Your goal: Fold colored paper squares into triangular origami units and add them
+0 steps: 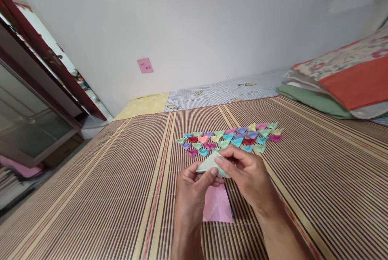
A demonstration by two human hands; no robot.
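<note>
Your left hand [190, 195] pinches the near edge of the pale green folded paper triangle [210, 165], your right hand [248, 175] pinches its top, seemingly to keep the crease tight | pink paper sheet [217, 208] just under both hands on the striped woven mat [91, 195] | rows of small coloured folded paper pieces [230, 138] just beyond your fingertips.

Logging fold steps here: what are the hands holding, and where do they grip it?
A pale green folded paper, pinched between both: the left hand at its lower edge, the right hand at its right end.
</note>
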